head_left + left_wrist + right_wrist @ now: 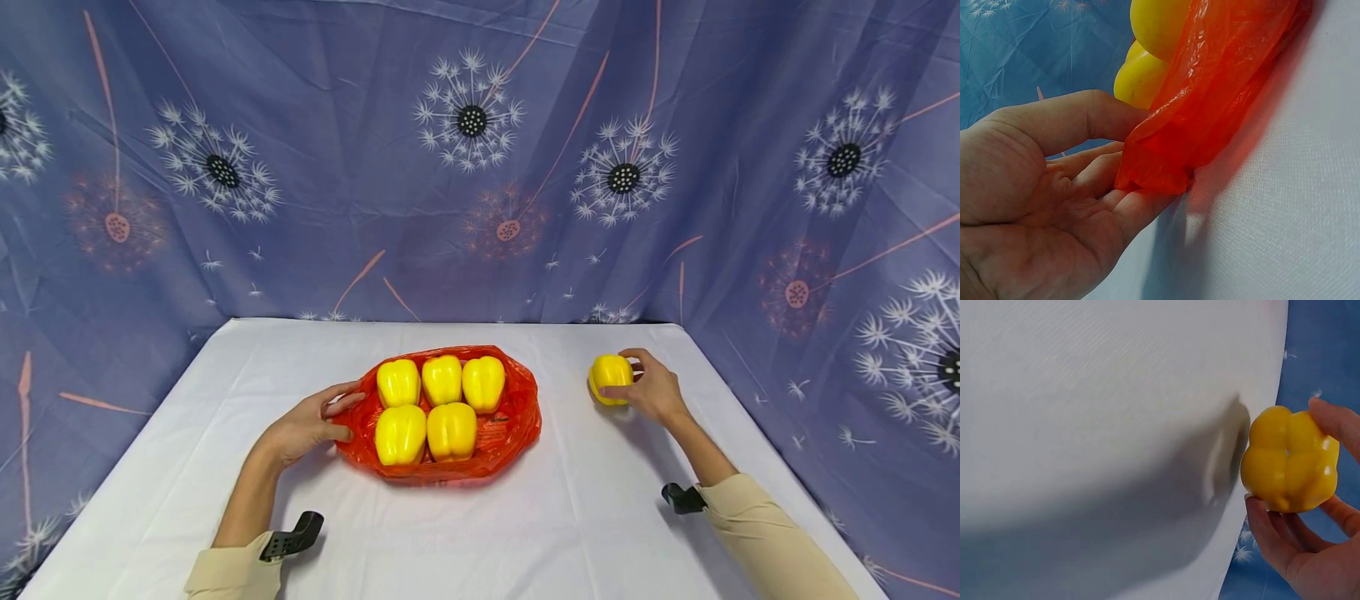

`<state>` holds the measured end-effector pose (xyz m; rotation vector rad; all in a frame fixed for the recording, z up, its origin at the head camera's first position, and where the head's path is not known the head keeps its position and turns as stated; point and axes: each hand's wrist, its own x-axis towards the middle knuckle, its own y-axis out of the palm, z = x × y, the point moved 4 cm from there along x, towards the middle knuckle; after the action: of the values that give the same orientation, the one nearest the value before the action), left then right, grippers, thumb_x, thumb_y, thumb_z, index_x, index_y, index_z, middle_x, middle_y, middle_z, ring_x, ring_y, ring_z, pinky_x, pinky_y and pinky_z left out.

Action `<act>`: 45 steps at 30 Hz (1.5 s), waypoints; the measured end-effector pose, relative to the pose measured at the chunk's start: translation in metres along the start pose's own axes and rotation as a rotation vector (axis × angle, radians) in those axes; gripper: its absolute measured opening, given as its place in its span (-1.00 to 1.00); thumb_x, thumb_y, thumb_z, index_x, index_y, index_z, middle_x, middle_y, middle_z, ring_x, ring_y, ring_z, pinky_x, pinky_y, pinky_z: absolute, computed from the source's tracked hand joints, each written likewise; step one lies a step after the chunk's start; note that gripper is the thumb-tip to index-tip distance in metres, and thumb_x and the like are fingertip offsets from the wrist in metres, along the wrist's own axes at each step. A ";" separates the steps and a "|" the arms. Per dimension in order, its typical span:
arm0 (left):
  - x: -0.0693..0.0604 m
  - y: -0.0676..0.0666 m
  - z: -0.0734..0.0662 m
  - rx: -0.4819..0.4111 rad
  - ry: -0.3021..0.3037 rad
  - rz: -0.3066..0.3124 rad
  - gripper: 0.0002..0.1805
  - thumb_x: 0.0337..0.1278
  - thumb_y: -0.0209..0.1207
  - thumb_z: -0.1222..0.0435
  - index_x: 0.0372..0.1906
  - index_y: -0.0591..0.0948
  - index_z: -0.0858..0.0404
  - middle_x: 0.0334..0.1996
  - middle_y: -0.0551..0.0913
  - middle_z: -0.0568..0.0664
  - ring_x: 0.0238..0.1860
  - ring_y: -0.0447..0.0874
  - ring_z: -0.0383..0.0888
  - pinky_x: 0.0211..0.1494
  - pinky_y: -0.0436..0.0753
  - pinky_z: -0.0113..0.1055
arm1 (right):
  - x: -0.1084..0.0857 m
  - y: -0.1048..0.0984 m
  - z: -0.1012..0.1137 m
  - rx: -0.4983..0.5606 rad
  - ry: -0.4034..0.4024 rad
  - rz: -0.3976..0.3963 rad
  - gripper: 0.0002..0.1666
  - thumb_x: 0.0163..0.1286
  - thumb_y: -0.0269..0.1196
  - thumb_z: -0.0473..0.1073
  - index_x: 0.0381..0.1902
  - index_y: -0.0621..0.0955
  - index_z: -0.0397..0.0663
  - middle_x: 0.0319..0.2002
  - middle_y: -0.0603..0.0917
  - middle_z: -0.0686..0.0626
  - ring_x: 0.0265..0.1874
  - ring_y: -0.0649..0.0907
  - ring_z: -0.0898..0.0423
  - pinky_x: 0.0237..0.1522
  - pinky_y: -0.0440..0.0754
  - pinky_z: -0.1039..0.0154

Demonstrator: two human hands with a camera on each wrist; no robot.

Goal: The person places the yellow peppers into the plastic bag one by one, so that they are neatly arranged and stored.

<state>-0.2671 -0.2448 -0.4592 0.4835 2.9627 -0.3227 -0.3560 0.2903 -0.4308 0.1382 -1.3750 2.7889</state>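
A red plastic bag (512,433) lies on the white table with its mouth spread wide. Several yellow bell peppers (400,435) sit inside it in two rows. At the bag's left end, my left hand (303,427) holds the rim between thumb and fingers; the left wrist view shows the red film (1166,150) between them. To the right of the bag, my right hand (654,390) grips a single yellow bell pepper (609,377). In the right wrist view, thumb and fingers hold that pepper (1288,459) from opposite sides, its lobed end facing the camera.
A white cloth (480,550) covers the table. Behind it and at both sides hangs a blue curtain (330,150) with dandelion prints. Black wrist mounts (294,537) are worn at both sleeves. Between the bag and the right hand lies a stretch of white cloth.
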 end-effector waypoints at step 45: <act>0.001 0.000 0.000 0.012 -0.006 -0.004 -0.02 -0.04 0.22 0.53 0.56 0.09 0.41 0.50 0.26 0.38 0.48 0.14 0.30 -0.12 0.63 -0.41 | -0.043 0.037 0.150 0.208 -0.152 0.116 -0.10 0.00 0.59 0.04 0.29 0.48 0.12 0.15 0.66 -0.19 0.05 0.64 -0.12 -0.16 0.70 0.09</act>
<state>-0.2676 -0.2449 -0.4597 0.4775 2.9584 -0.3413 -0.3060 0.1495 -0.3732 0.2906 -1.1498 3.0720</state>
